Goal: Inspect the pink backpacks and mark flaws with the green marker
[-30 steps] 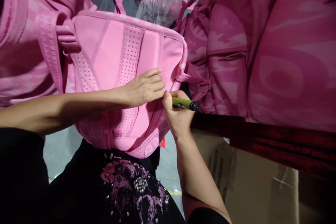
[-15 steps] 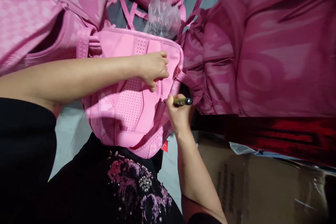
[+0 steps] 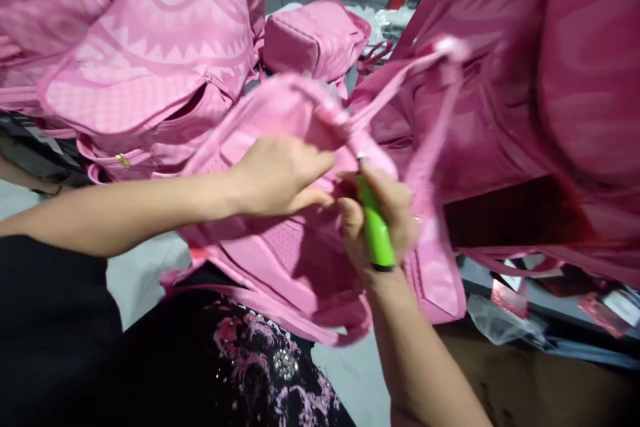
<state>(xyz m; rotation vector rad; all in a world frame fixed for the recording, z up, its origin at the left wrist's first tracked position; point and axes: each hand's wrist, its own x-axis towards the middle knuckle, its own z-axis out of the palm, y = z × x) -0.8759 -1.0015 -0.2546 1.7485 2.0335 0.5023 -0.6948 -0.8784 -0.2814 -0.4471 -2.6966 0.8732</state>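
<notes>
A pink backpack [image 3: 287,243] leans across the lap, its padded, perforated panel partly in shadow and its straps blurred by motion. My left hand [image 3: 283,173] lies over the middle of the bag, thumb and fingers bent together on the pink fabric. Close on its right, my right hand [image 3: 395,207] is closed round a slim bright green tool [image 3: 376,223] with a black end and a small shiny tip. The tip points up and away, near a pink strap [image 3: 435,127]. What kind of tool it is cannot be made out.
Other pink backpacks stand to the left [image 3: 175,33] and right [image 3: 585,80], and a smaller pink bag [image 3: 313,40] lies behind. Plastic wrap [image 3: 500,320] and tags sit on a ledge at the right, above a cardboard box [image 3: 530,380]. Someone's arm [image 3: 27,170] shows far left.
The backpack has been turned and its straps have swung up. Both hands have come close together, and the green tool now points upward instead of sideways. The view has tilted up.
</notes>
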